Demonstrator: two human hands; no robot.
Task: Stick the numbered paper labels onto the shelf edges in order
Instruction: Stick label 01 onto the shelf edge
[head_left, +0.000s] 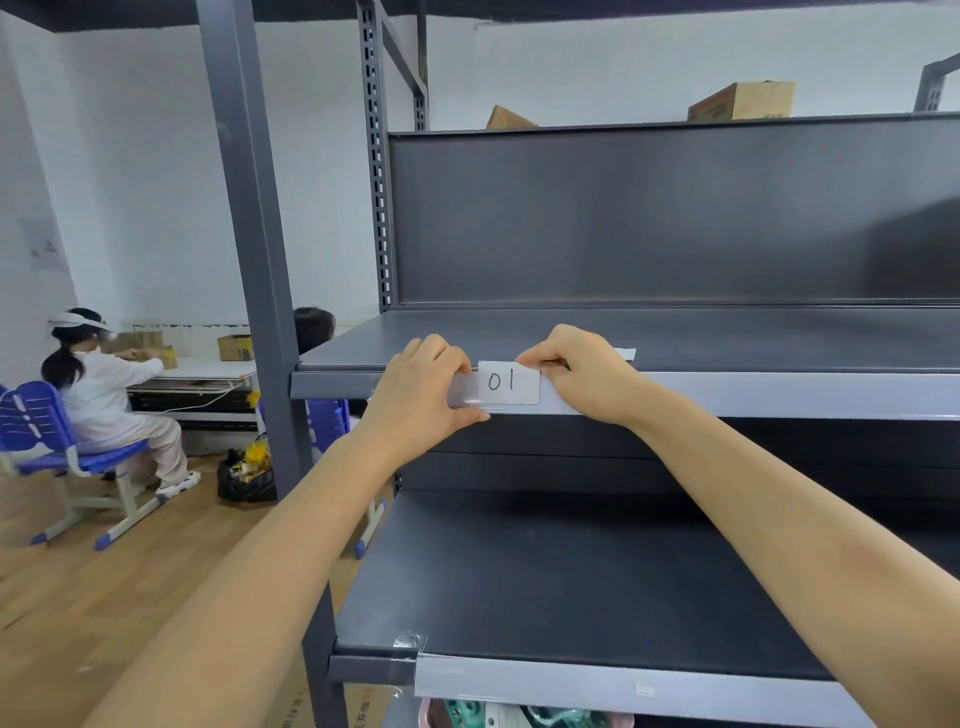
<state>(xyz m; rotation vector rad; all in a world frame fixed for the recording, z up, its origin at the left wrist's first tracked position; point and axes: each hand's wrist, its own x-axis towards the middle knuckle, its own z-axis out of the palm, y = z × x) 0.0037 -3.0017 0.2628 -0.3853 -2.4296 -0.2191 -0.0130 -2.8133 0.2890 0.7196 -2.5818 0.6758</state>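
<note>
A white label marked "01" lies flat on the pale shelf edge. The left hand pinches its left end; the right hand presses its upper right corner.

The label lies on the shelf edge, between left hand and right hand.
</note>
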